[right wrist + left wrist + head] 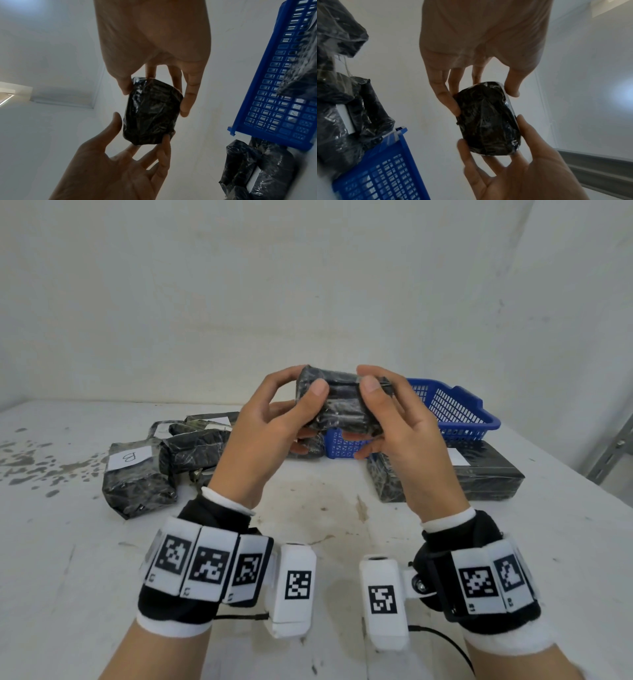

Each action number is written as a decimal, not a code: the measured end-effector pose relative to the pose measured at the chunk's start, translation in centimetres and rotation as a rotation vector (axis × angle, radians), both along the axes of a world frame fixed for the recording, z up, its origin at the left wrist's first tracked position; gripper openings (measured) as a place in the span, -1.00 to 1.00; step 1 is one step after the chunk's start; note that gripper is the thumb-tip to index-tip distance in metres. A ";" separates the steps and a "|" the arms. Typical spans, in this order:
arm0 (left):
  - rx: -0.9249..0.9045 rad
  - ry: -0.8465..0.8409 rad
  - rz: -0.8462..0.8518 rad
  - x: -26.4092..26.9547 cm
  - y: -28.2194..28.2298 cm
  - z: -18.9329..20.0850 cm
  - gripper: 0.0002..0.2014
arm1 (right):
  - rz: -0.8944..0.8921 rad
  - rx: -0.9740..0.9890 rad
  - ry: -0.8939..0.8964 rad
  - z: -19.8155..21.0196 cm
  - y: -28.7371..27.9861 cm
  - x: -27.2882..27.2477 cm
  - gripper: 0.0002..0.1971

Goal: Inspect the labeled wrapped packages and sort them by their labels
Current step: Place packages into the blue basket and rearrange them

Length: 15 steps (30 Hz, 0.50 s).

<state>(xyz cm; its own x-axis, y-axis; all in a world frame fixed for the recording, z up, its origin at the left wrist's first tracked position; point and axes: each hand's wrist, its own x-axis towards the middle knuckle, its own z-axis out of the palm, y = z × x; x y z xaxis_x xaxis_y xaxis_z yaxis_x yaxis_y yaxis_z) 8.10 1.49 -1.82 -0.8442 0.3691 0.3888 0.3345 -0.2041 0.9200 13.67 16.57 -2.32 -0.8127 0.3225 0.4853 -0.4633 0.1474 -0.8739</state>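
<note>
Two hands share one black wrapped package (342,402), lifted above the white table (325,508): the left hand (270,433) pinches its left end between thumb and fingers, the right hand (400,433) grips the other end. Just behind the hands sits a blue basket (459,409); the right wrist view shows a dark wrapped bundle (302,70) inside it, hidden from the head camera. Left of the left hand lies a pile of packages (164,460), one labeled B (129,457); beyond the right hand, a flat package (479,474)
</note>
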 end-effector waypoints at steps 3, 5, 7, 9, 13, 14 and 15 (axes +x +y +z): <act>0.021 -0.044 -0.009 0.2 0.0 0.1 -0.49 | 0.021 -0.005 0.005 0.1 0.0 0.2 -0.70; 0.031 -0.057 -0.010 0.3 0.0 0.3 -0.54 | 0.038 -0.034 -0.003 0.2 0.0 0.3 -0.64; 0.044 -0.060 -0.019 0.1 0.0 0.1 -0.69 | 0.073 -0.087 -0.012 0.1 0.1 0.2 -0.62; 0.043 -0.063 -0.006 0.0 0.2 -0.1 -0.63 | 0.096 -0.124 -0.001 0.0 0.4 -0.1 -0.51; 0.012 -0.047 0.010 -0.2 0.2 -0.1 -0.41 | 0.088 -0.130 -0.015 0.1 0.9 0.0 -0.37; -0.001 -0.044 -0.005 -0.1 0.1 -0.1 -0.45 | 0.094 -0.113 -0.012 0.1 0.9 0.1 -0.41; -0.020 -0.037 -0.011 0.0 0.1 -0.1 -0.47 | 0.093 -0.097 -0.005 0.2 0.9 0.2 -0.43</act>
